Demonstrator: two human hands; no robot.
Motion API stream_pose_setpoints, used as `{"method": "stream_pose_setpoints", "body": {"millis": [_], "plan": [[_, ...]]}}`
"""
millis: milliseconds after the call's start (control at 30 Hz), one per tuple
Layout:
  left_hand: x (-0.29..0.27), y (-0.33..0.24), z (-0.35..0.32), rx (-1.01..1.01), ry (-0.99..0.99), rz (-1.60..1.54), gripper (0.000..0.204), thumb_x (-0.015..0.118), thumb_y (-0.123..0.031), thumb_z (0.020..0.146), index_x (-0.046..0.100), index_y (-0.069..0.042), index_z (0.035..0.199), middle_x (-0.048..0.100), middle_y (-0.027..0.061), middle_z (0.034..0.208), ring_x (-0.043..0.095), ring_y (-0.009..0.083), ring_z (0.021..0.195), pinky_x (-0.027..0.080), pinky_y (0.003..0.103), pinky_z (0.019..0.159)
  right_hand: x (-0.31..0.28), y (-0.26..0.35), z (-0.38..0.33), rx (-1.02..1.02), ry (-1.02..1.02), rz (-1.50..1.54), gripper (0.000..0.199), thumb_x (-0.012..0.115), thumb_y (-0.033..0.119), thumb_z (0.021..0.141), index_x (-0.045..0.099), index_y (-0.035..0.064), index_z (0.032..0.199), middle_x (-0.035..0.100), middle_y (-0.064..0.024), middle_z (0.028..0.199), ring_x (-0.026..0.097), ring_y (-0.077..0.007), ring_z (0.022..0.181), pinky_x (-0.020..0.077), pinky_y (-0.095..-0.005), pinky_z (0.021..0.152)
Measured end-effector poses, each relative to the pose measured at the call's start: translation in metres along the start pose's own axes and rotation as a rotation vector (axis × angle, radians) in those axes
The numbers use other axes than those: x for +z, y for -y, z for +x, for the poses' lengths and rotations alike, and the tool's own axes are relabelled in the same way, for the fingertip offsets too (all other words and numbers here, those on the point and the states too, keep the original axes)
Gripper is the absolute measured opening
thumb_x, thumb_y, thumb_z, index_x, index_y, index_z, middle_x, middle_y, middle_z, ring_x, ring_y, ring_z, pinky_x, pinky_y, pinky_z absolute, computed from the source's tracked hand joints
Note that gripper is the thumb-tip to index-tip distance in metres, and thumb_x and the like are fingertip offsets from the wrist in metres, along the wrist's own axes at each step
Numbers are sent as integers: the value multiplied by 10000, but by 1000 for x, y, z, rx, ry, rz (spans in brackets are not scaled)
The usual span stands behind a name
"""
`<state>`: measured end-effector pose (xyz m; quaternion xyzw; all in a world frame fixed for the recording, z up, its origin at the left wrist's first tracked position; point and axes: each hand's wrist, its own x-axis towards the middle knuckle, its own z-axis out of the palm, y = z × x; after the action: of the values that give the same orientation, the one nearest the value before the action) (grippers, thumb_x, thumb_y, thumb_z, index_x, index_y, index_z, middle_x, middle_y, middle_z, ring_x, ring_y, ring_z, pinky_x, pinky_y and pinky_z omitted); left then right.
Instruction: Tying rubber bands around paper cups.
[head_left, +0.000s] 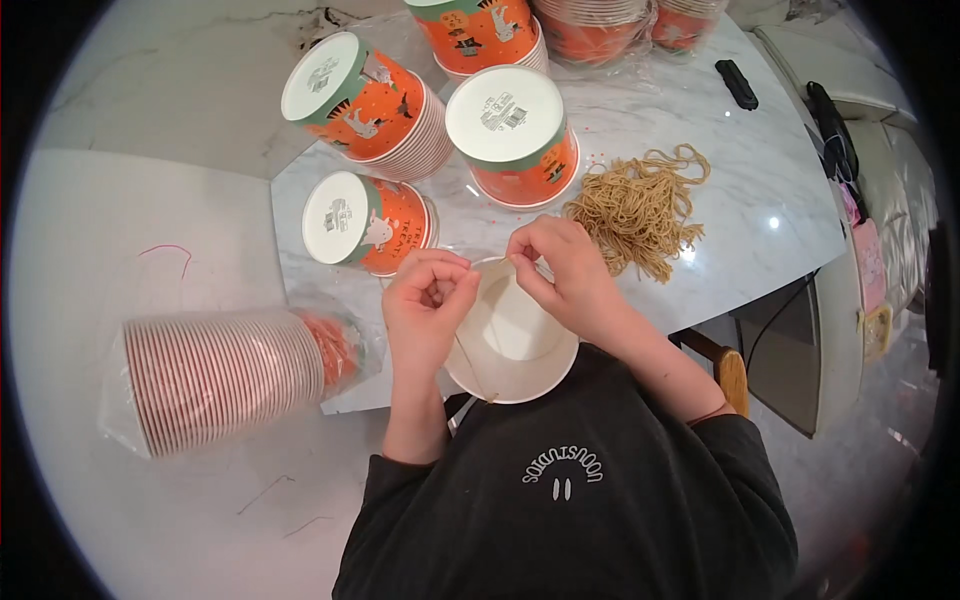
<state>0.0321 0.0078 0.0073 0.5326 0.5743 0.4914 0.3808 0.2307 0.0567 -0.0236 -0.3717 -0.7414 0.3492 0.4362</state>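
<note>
A white paper bucket (530,375) sits against my torso at the table's near edge, its mouth facing up. Over its far rim, my left hand (425,308) is closed in a pinch at the rim's left side. My right hand (565,268) pinches a little to the right of it, fingertips near the same rim. A thin tan string (470,362) runs down across the bucket's inside to a small knot-like end by the near rim. Its upper part passes up to my fingers, which partly hide it. A loose heap of tan strings (640,215) lies just beyond my right hand.
Upside-down stacks of orange and green printed buckets (510,125) stand on the marble table (745,200). A plastic-wrapped bucket stack (225,380) lies at the left, and more wrapped buckets (595,30) are at the back. A black object (736,84) rests at the far right. A wooden chair part (733,378) is beside my right arm.
</note>
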Motion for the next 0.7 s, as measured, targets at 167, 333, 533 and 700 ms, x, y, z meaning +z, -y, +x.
{"method": "stream_pose_setpoints", "body": {"millis": [167, 333, 533, 700], "plan": [[-4, -5, -2, -140, -41, -150, 92, 743, 25, 920, 696, 4, 997, 669, 46, 1071, 512, -5, 691, 386, 162, 607, -1, -3, 1, -48, -6, 15, 163, 697, 48, 891, 643, 61, 1045, 640, -73, 947, 638, -280, 945, 469, -395, 881], [-7, -20, -8, -181, -16, -179, 145, 690, 11, 964, 653, -13, 1101, 676, 65, 1121, 515, 2, 660, 397, 160, 598, 5, 10, 6, -187, 45, 7, 291, 754, 108, 842, 691, 115, 1125, 630, -48, 940, 627, -274, 955, 457, -419, 916], [10, -48, -20, 53, -8, -231, 153, 590, 104, 938, 575, -13, 1036, 618, 122, 1135, 501, 46, 599, 391, 185, 531, 13, 12, 7, -304, -4, -52, 169, 784, 162, 784, 734, 121, 940, 607, -21, 901, 610, -228, 896, 453, -384, 863], [-5, -50, -40, 425, -134, -253, 248, 672, 126, 859, 520, -62, 803, 566, 115, 978, 523, 90, 596, 467, 210, 574, 7, 12, 4, -266, -57, -260, 195, 803, 93, 761, 784, 107, 955, 622, -8, 877, 608, -241, 832, 476, -379, 812]]}}
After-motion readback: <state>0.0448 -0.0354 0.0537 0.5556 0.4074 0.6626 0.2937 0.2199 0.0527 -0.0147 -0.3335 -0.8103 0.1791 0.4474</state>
